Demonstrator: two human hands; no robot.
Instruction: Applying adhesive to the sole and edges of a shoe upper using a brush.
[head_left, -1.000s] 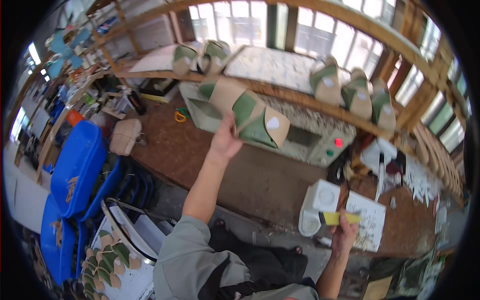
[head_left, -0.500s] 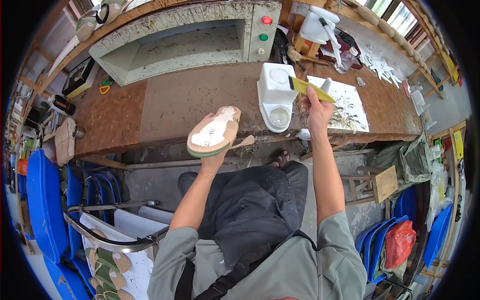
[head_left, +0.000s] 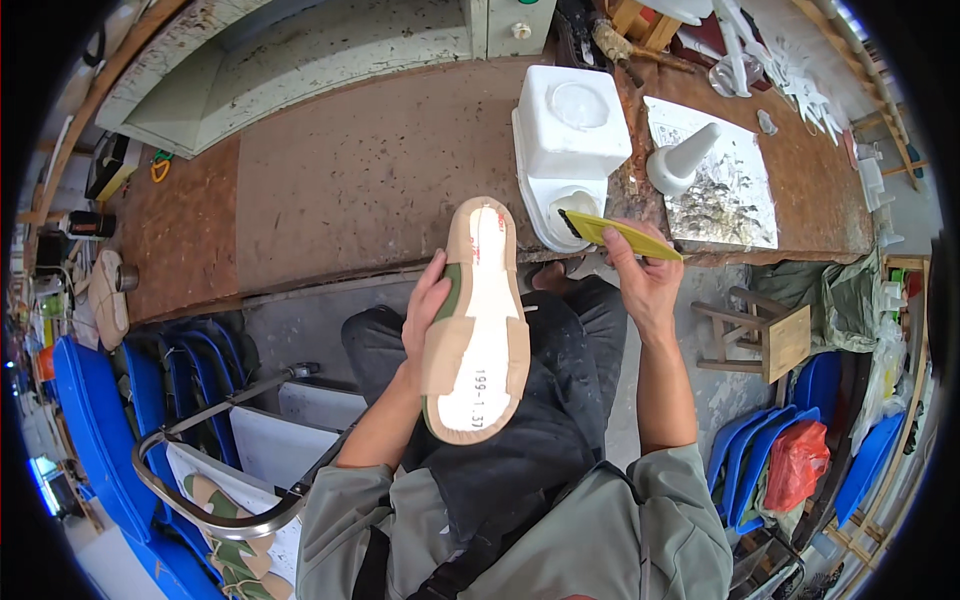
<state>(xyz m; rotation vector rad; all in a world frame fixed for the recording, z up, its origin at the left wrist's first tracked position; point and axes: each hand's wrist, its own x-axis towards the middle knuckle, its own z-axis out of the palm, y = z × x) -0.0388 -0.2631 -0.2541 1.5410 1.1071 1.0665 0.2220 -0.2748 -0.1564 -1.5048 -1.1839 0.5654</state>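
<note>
1. My hands, seen from the head view: the left hand [head_left: 425, 310] grips a tan-and-green shoe [head_left: 478, 330] by its left side; the right hand [head_left: 645, 270] pinches a flat yellow brush [head_left: 625, 238] between thumb and fingers.
2. The shoe is over my lap, just this side of the tabletop [head_left: 380, 165]; its underside, with a long white panel down the middle, faces up at me.
3. The brush's dark tip is at the round cup of a white container [head_left: 575, 125] near the tabletop's front edge; I can't tell whether it touches.
4. Right of that container, a white cone-shaped nozzle [head_left: 688, 158] stands by a smeared white sheet [head_left: 745, 190].
5. To my left, a metal-railed cart [head_left: 245, 522] carries more shoes [head_left: 238, 555].
6. To my right sit a wooden stool [head_left: 787, 343] and a red plastic bag [head_left: 797, 465].
</note>
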